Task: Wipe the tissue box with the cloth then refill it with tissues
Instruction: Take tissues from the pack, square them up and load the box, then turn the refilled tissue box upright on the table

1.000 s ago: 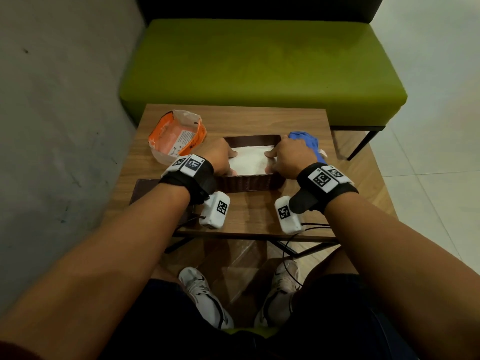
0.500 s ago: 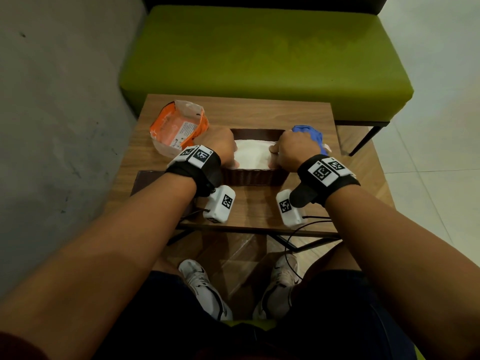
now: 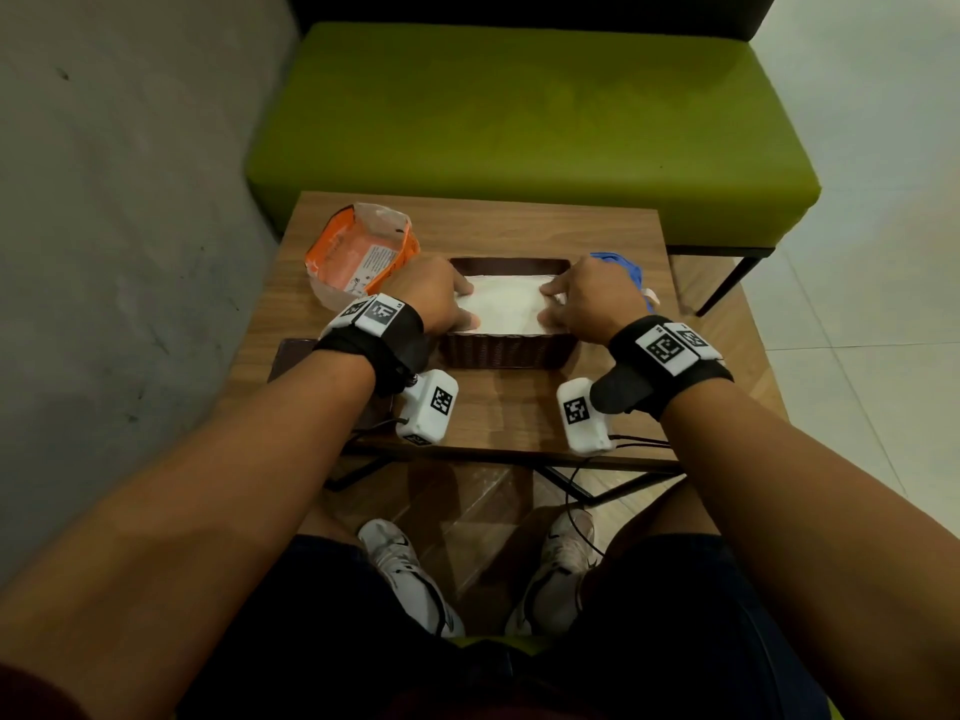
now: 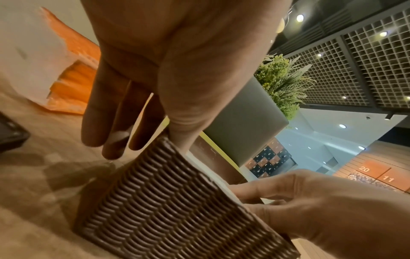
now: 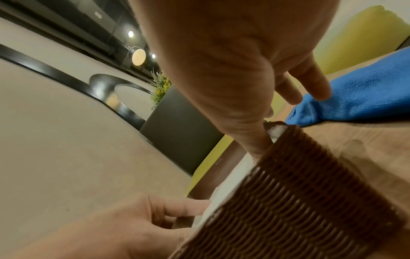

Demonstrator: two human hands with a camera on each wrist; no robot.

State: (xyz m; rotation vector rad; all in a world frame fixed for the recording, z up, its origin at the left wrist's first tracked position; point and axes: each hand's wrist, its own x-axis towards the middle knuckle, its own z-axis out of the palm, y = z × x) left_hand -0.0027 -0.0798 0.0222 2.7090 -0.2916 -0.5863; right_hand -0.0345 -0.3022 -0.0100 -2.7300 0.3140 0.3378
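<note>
On the worktop (image 3: 519, 407), beside the orange tissue wrapper (image 3: 358, 257), my left hand (image 3: 434, 298) and right hand (image 3: 589, 298) pressed the tissues (image 3: 501, 309) into the woven tissue box (image 3: 506, 350), fingers straight, grip unclenched; the blue cloth (image 3: 623, 267) lay just right.

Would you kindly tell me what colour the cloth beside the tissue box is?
The cloth is bright blue, clearest in the right wrist view.

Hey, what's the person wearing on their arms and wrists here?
Both forearms are bare. The left hand and right hand each have a black wrist strap with white square-code tags, plus a white camera block beneath, trailing thin black cables.
</note>
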